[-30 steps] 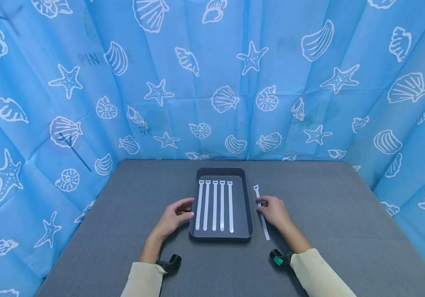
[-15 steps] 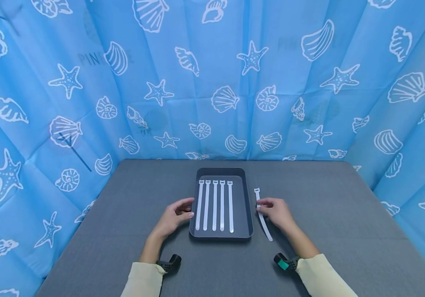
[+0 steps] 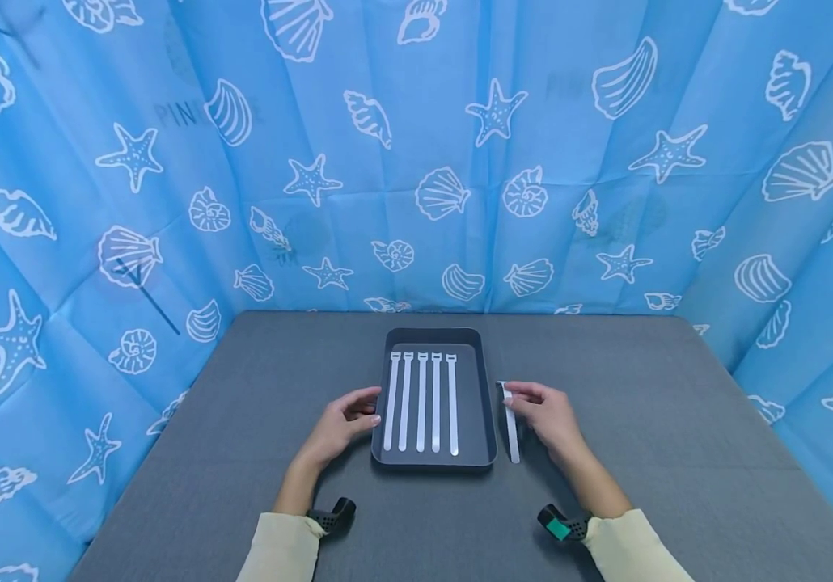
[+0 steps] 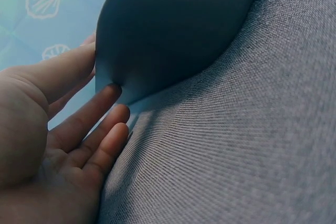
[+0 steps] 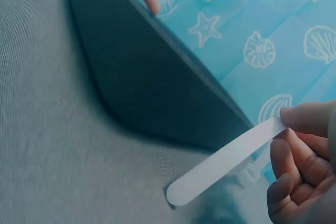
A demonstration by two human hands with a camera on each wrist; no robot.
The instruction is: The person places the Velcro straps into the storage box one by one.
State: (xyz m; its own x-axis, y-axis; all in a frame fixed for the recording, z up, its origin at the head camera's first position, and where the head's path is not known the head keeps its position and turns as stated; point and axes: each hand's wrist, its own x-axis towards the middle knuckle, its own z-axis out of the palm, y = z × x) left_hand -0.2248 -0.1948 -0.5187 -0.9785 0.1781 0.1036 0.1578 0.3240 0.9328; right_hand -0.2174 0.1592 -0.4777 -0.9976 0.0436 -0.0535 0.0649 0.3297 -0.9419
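Note:
A dark grey tray (image 3: 431, 467) lies on the table with several white strap cable ties (image 3: 420, 404) side by side inside it. At its left wall my left hand (image 3: 340, 424) holds the rim, with the thumb at the edge and fingers against the outside. To the right of the tray, my right hand (image 3: 549, 412) pinches another white cable tie (image 5: 226, 161) between thumb and fingers. That tie is bent over at the pinch, its rounded tail slanting down near the table and its slotted head hanging behind.
Grey cloth covers the table (image 3: 278, 356). A blue curtain (image 3: 416, 162) printed with shells and starfish hangs behind it and along both sides. Each wrist wears a dark band with a camera (image 3: 558, 525).
My right hand has lifted the white cable tie from lying along the table, and its head has folded over at the pinch. My left hand and the tray have stayed in place.

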